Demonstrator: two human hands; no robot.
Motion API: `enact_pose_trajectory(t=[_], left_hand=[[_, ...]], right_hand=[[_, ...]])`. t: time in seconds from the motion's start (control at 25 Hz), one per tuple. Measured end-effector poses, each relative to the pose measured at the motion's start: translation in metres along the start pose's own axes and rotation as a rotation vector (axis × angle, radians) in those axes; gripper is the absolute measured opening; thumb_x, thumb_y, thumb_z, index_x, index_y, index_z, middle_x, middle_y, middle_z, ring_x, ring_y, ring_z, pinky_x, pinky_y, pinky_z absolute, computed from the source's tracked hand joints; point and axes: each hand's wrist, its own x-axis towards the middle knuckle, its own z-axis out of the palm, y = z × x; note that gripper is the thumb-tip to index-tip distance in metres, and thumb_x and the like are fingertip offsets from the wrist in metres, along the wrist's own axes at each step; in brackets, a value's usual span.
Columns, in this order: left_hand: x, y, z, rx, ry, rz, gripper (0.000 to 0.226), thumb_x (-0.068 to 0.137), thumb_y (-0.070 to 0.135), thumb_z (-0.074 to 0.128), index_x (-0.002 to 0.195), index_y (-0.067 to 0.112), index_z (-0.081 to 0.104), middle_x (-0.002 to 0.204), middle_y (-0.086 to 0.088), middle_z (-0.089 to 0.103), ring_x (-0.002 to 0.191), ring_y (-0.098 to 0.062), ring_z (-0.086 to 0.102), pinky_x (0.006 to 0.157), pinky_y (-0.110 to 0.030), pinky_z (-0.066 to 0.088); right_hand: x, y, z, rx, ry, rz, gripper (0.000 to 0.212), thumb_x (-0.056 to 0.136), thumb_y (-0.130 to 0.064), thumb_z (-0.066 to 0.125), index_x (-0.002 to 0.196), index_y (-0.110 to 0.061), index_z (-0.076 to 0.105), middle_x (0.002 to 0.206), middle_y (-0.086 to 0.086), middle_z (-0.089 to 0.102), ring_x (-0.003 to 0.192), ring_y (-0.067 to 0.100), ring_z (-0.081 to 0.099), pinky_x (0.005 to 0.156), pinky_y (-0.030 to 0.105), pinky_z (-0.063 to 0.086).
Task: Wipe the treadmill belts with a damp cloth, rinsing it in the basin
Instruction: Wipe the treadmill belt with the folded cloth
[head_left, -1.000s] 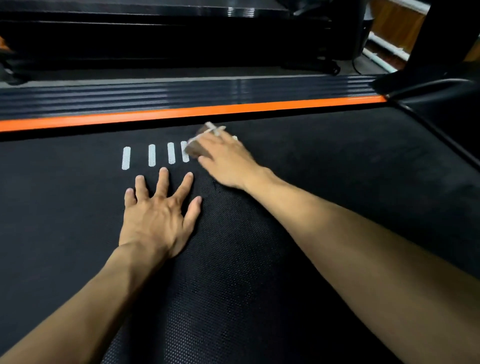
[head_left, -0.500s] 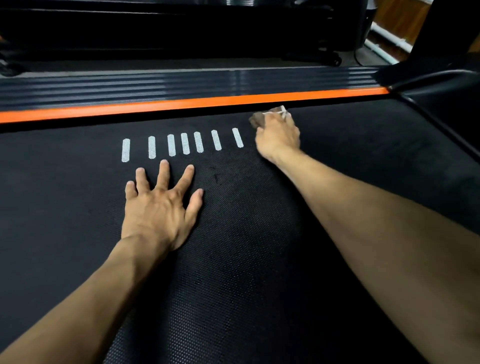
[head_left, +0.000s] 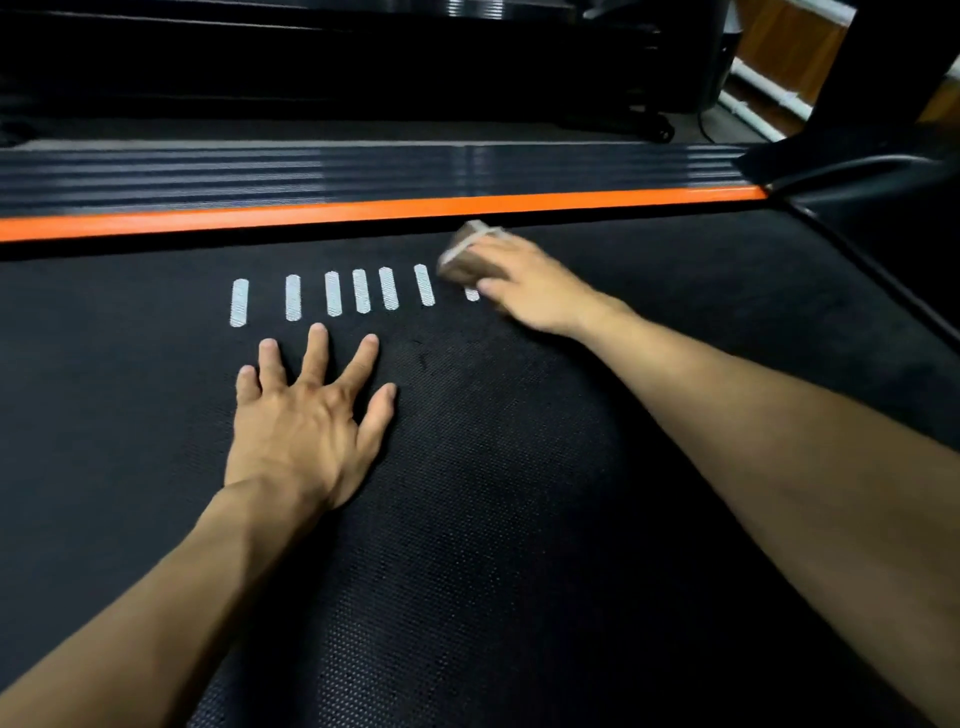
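The black textured treadmill belt (head_left: 519, 519) fills most of the view, with a row of several white dashes (head_left: 332, 293) printed across it. My right hand (head_left: 530, 286) holds a folded brown cloth (head_left: 460, 260) with a pale edge and presses it on the belt at the right end of the dashes, covering part of the last one. The cloth and hand are blurred. My left hand (head_left: 306, 415) lies flat on the belt with fingers spread, just below the dashes. The basin is not in view.
An orange strip (head_left: 363, 210) and a ribbed dark side rail (head_left: 363, 171) run along the far edge of the belt. A black upright and motor cover (head_left: 857, 171) stand at the right. Another dark machine (head_left: 363, 67) lies beyond, with a wooden floor at top right.
My right hand swept the cloth right past the end of the dashes and has now come back left onto the last dash. My left hand has stayed flat in place.
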Motion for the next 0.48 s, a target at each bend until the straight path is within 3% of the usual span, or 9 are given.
enact_pose_trajectory(t=[0.12, 0.16, 0.28, 0.48], left_hand=[[0.001, -0.001, 0.001, 0.001, 0.023, 0.000, 0.068, 0.089, 0.065, 0.001, 0.153, 0.043, 0.003, 0.162, -0.004, 0.013, 0.139, -0.044, 0.019, 0.113, -0.051, 0.022], [0.002, -0.001, 0.001, -0.005, 0.026, 0.005, 0.068, 0.089, 0.065, 0.001, 0.153, 0.042, 0.004, 0.161, -0.004, 0.014, 0.139, -0.045, 0.019, 0.113, -0.051, 0.022], [0.002, -0.003, 0.005, -0.006, 0.046, 0.013, 0.069, 0.091, 0.063, 0.001, 0.154, 0.037, 0.010, 0.161, -0.006, 0.017, 0.137, -0.046, 0.021, 0.111, -0.052, 0.022], [0.004, -0.006, 0.004, -0.060, -0.001, -0.006, 0.069, 0.095, 0.051, 0.009, 0.154, 0.017, 0.015, 0.162, -0.004, 0.015, 0.140, -0.046, 0.019, 0.112, -0.053, 0.023]], right_hand=[[-0.005, -0.005, -0.002, -0.073, 0.224, 0.471, 0.044, 0.094, -0.025, 0.046, 0.138, -0.027, 0.049, 0.149, 0.008, 0.040, 0.137, 0.028, 0.037, 0.113, 0.036, 0.030], [-0.006, -0.021, 0.002, -0.094, 0.207, 0.481, 0.043, 0.094, -0.022, 0.047, 0.137, -0.026, 0.050, 0.147, 0.008, 0.041, 0.136, 0.030, 0.037, 0.111, 0.035, 0.031], [-0.024, -0.060, 0.017, 0.024, 0.086, 0.154, 0.048, 0.095, -0.019, 0.052, 0.140, -0.035, 0.048, 0.154, 0.002, 0.036, 0.141, 0.026, 0.032, 0.114, 0.033, 0.027], [-0.128, -0.082, 0.035, 0.051, -0.184, -0.366, 0.056, 0.092, -0.017, 0.057, 0.146, -0.025, 0.045, 0.157, -0.007, 0.034, 0.149, 0.015, 0.017, 0.123, 0.043, 0.014]])
